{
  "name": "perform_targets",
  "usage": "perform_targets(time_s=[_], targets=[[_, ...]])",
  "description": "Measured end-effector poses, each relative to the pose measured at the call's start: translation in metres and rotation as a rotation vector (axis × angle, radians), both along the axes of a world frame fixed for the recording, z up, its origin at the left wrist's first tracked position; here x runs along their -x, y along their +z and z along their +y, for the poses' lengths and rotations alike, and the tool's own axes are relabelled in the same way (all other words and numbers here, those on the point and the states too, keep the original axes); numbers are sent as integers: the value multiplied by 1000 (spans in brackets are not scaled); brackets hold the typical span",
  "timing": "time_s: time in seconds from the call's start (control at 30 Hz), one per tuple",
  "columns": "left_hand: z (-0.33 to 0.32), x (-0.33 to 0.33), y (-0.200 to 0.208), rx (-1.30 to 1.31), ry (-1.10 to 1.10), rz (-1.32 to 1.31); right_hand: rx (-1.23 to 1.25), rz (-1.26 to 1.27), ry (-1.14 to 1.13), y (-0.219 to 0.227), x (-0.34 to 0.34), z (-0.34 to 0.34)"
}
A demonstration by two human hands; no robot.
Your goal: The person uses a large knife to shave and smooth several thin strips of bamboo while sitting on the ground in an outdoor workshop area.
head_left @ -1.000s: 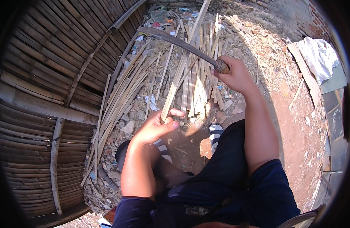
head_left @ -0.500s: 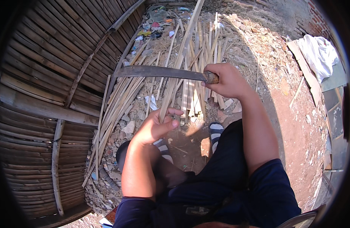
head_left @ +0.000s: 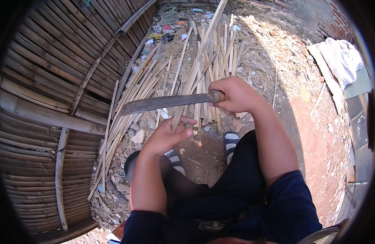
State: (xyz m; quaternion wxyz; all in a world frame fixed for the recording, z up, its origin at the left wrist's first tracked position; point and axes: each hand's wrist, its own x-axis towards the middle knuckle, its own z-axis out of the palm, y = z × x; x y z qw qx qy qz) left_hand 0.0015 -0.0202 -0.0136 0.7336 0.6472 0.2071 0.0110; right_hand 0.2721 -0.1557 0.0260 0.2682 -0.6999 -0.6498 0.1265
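Note:
In my right hand (head_left: 235,94) is the wooden handle of a machete (head_left: 167,103), fingers wrapped round it. The long dark blade points left, its tip a little nearer me than the handle. It lies across a long pale bamboo strip (head_left: 203,51); whether it touches the strip I cannot tell. My left hand (head_left: 168,135) holds the strip's near end between thumb and fingers, just below the blade. From there the strip slants away up and to the right. Beyond my hands lie several more bamboo strips (head_left: 180,65) on the ground.
A slatted bamboo wall (head_left: 45,93) rises on the left, with a bundle of bamboo strips (head_left: 126,107) along its foot. Rubble and scraps of litter (head_left: 167,27) cover the far ground. White cloth (head_left: 340,61) lies at the right. My sandalled feet (head_left: 231,142) are below my hands.
My right hand has come nearer me and slightly left, bringing the machete blade down the strip toward my left hand. The blade's tip has dropped. My left hand has stayed almost still.

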Motion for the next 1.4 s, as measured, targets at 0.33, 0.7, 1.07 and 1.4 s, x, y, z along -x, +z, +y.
perform_targets(time_s=[0.33, 0.7, 1.07, 1.4], targets=[[-3, -5, 9, -31, 8, 49, -146, 519, -289, -9, -29, -7], [-10, 0, 15, -27, -153, 138, -174, 1033, -51, 14, 0, -11], [-21, -11, 1, -967, 240, 242, -240, 758, -247, 13, 13, -6], [-9, -6, -14, -988, 437, 183, -115, 257, -105, 26, 20, -8]])
